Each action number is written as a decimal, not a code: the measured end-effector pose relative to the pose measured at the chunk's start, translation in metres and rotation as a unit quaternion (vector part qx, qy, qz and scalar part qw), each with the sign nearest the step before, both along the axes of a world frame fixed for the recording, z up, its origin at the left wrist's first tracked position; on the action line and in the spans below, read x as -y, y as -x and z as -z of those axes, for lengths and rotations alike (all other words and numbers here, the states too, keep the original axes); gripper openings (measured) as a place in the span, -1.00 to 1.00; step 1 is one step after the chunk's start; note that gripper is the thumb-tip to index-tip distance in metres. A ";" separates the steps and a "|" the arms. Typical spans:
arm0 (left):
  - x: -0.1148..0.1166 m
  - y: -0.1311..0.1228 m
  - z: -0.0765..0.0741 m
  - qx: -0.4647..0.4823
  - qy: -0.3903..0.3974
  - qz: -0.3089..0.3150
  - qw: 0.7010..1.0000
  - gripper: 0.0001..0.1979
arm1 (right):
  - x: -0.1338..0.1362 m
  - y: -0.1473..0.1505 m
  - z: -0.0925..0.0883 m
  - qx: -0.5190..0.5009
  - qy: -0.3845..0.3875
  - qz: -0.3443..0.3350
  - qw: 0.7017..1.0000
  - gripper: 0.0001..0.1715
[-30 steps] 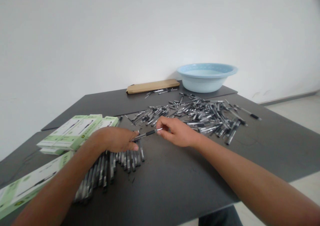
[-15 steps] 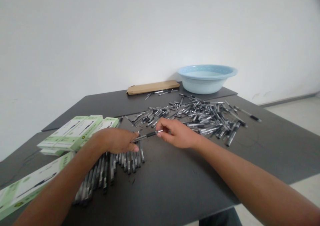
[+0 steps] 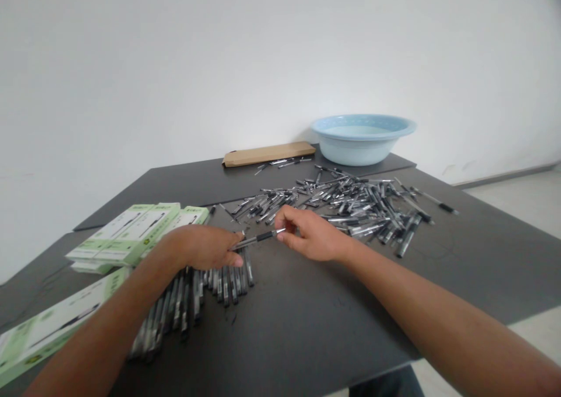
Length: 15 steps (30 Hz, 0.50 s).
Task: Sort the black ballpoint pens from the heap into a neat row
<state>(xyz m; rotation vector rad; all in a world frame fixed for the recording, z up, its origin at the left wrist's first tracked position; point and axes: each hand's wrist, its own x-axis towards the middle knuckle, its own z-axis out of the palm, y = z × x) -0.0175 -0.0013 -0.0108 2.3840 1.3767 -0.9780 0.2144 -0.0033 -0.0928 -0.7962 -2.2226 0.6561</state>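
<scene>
Between my two hands a clear pen (image 3: 258, 238) with a black grip lies almost level above the table. My left hand (image 3: 205, 247) is closed on the barrel end of this pen. The thumb and fingers of my right hand (image 3: 307, 233) pinch its metal tip at the other end. Beneath and below my left hand, several capped pens (image 3: 225, 280) lie side by side in a row, partly covered by the hand and forearm. Behind my right hand spreads a heap of loose pen parts (image 3: 350, 201), black and clear.
Green and white pen boxes (image 3: 131, 227) are stacked at the left, with another box (image 3: 61, 321) nearer me. A light blue basin (image 3: 362, 142) stands at the back right beside a flat brown cardboard piece (image 3: 269, 153). Several thin refills (image 3: 284, 162) lie before the cardboard on the dark table (image 3: 307, 327).
</scene>
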 end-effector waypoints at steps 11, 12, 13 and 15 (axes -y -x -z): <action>0.001 -0.004 -0.002 -0.016 0.001 -0.005 1.000 -0.41 | 0.000 0.001 -0.001 0.008 -0.002 -0.002 1.000 -0.94; 0.001 -0.004 -0.002 -0.012 0.000 -0.005 1.000 -0.40 | 0.000 0.001 -0.001 0.008 -0.002 -0.002 1.000 -0.94; 0.001 -0.003 -0.001 -0.007 -0.001 -0.005 1.000 -0.40 | 0.000 0.000 0.000 0.009 -0.002 -0.002 1.000 -0.94; 0.001 -0.003 -0.001 -0.001 -0.002 -0.008 1.000 -0.40 | 0.000 0.000 0.000 0.012 -0.003 -0.001 1.000 -0.94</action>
